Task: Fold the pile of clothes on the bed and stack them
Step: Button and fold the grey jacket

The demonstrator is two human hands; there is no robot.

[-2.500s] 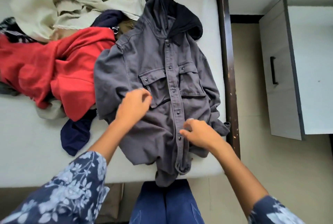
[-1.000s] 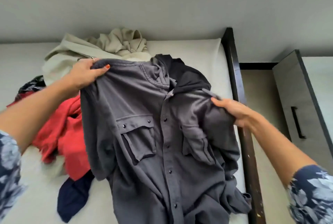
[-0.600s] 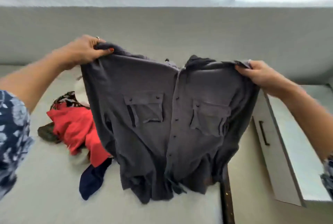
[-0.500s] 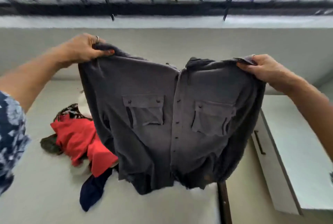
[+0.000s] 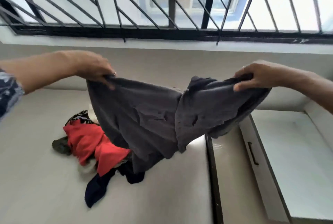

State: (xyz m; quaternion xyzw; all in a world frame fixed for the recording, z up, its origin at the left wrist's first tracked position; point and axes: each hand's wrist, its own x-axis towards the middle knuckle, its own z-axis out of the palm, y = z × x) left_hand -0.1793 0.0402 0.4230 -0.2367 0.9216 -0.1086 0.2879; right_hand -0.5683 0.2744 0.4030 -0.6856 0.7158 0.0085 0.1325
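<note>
The gray shirt [image 5: 153, 115] hangs in the air between the left hand [image 5: 95, 69] and the right hand [image 5: 252, 78], each with fingers pinched tight on a top corner, and under it the red cloth [image 5: 90, 142] lies on the bed [image 5: 36, 178].

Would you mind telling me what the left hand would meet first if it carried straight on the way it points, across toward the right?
Probably the grey shirt the left hand already grips, stretched across to the right hand. Depth is hard to judge from this view.
</note>
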